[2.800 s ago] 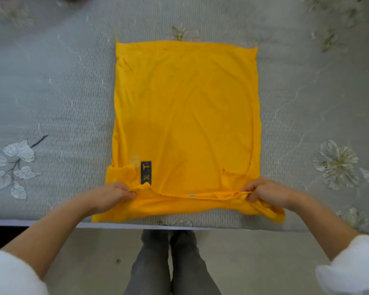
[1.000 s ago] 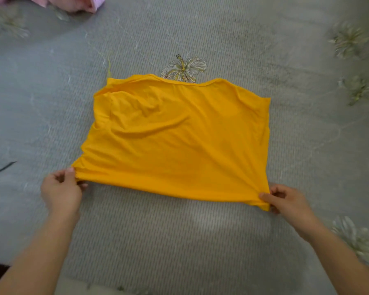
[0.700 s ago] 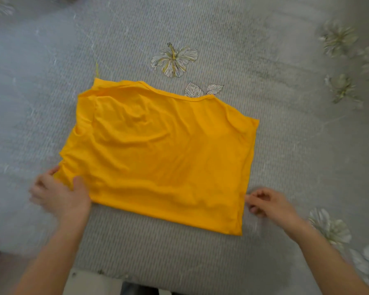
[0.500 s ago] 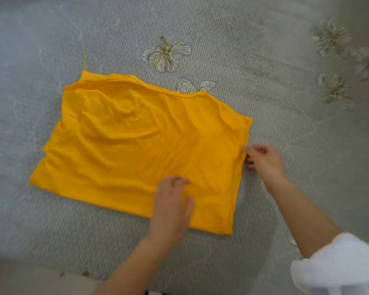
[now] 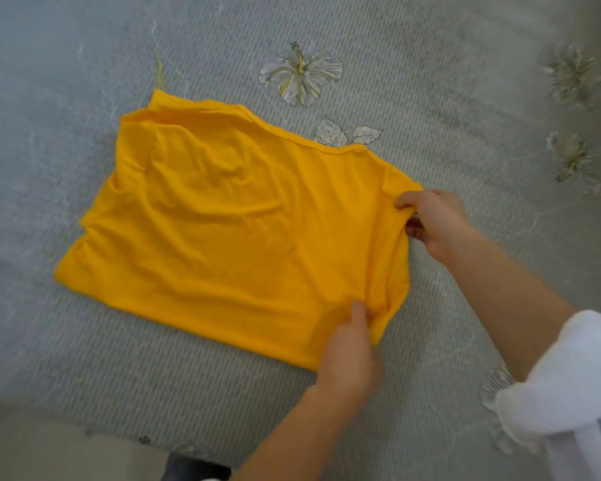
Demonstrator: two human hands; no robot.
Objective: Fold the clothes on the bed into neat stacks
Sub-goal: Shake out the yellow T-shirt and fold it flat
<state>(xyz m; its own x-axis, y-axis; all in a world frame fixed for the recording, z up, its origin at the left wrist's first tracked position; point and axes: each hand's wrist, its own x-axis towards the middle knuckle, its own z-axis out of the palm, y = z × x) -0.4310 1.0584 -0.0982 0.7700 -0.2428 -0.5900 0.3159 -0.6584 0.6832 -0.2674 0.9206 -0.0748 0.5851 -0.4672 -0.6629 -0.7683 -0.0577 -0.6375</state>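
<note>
An orange-yellow shirt [image 5: 229,230], folded in half into a wide rectangle, lies on the grey bedspread [image 5: 431,98]. Both hands are at its right edge. My left hand [image 5: 349,345] pinches the cloth at the near right corner, which bunches up under the fingers. My right hand [image 5: 432,222] grips the far right corner, thumb on top and fingers under the edge. The shirt's left half lies flat with light wrinkles.
The bedspread has printed flowers: one beyond the shirt [image 5: 301,76], more at the far right [image 5: 573,78]. The bed's front edge and the floor [image 5: 49,453] show at the lower left. A white rolled sleeve [image 5: 562,387] covers my right forearm.
The near edge of the shirt was folded over to the far edge. My left hand crossed from the left corner to the near right corner, and my right hand moved up the right edge; both now hold the cloth.
</note>
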